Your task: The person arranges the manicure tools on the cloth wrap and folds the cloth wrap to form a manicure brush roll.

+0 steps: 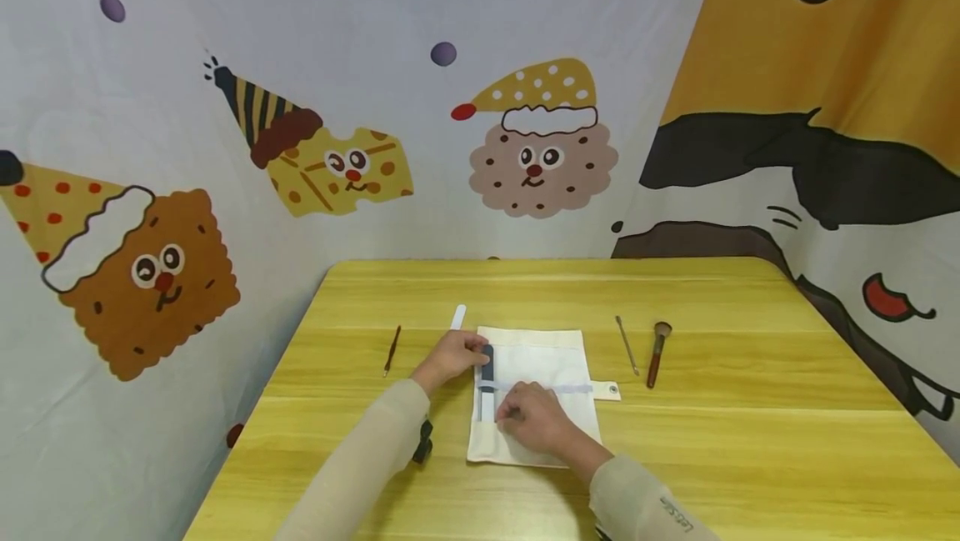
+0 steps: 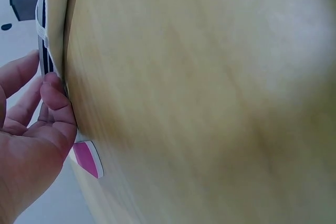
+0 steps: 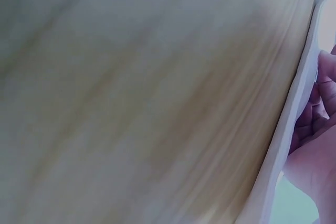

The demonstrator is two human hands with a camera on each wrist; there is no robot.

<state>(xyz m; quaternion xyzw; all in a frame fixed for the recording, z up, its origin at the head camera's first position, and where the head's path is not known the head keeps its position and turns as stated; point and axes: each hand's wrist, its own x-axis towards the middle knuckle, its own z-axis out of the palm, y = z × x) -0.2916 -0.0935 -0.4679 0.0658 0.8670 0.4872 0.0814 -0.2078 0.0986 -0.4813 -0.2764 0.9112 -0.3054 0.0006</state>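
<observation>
A cream cloth tool roll [image 1: 536, 358] lies open on the table, with a pale elastic band across its middle. Beneath the band, along the left side, is a flat tool with a dark handle [image 1: 488, 363] and a pale lower part that reaches the bottom pocket [image 1: 486, 441]. My left hand [image 1: 453, 353] pinches the upper end of the dark handle between thumb and fingers; its fingertips also show in the left wrist view. Lower down, my right hand [image 1: 534, 418] has its fingers curled at the pocket's upper edge and pinches it. The right fingertips are partly hidden.
Left of the roll lie a white flat strip [image 1: 459, 316], partly behind my left hand, and a thin reddish-brown tool [image 1: 392, 351]. To the right are a slim metal rod [image 1: 627, 345] and a brush [image 1: 657, 355]. The roll's snap tab [image 1: 606, 391] sticks out rightward.
</observation>
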